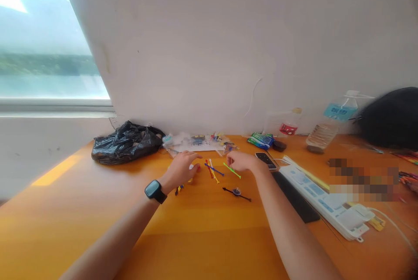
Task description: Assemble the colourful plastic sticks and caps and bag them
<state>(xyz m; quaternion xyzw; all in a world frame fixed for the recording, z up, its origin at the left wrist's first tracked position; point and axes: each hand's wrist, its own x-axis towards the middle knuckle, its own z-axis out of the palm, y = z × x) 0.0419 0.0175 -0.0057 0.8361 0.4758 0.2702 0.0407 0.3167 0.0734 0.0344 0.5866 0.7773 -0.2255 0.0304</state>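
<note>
Over the middle of the wooden table, my left hand (183,169) has its thumb and index finger apart, with a dark watch on the wrist. Beneath it, partly hidden, are small yellow and dark pieces (179,189). My right hand (241,161) is closed, its fingertips pinched at a thin green plastic arrow (234,172). Between the hands, a blue arrow (214,169), a red arrow (208,167) and a yellow-and-white arrow (214,173) lie crossed. Nearer to me lies a black arrow (237,192) with a round hub.
A black plastic bag (127,144) sits at the back left. Clear packets of small parts (199,143) lie by the wall. On the right are a phone (265,160), a white power strip (321,199), a water bottle (326,129) and a green-blue packet (260,140).
</note>
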